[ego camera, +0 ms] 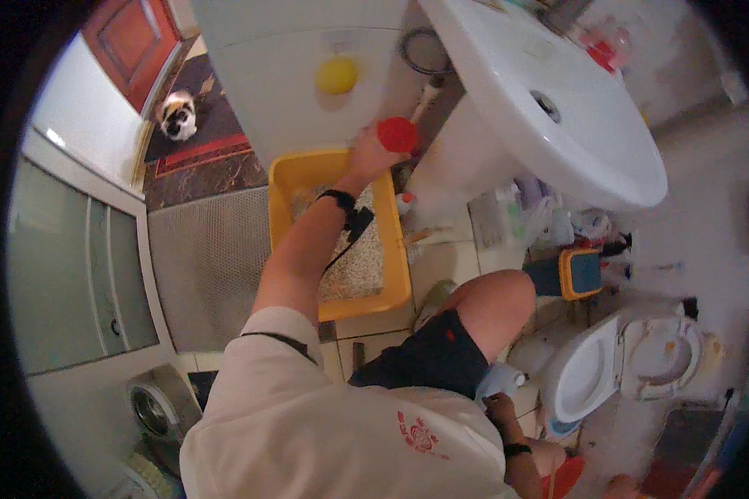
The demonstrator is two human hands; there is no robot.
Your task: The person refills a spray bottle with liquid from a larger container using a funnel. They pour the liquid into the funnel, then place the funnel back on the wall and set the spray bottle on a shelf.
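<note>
My left hand (369, 150) reaches over the far end of a yellow plastic litter box (399, 274) and grips a round red object (397, 134), whose kind is unclear. Grainy litter (349, 274) lies in the box. A black strap with a small device and cable is around the left wrist. My right hand (500, 408), wearing a black wristband, is low beside my thigh, against a pale plastic container (502, 378); its grip is too small and dark to judge. A small bottle with a red cap (406, 201) stands by the box.
A white washbasin (599, 137) overhangs the upper right. Bottles, a blue bin with an orange rim (580, 274) and a toilet (583, 374) are at the right. A grey mat (209, 268) lies left of the box. A cat (178, 116) is by the doorway.
</note>
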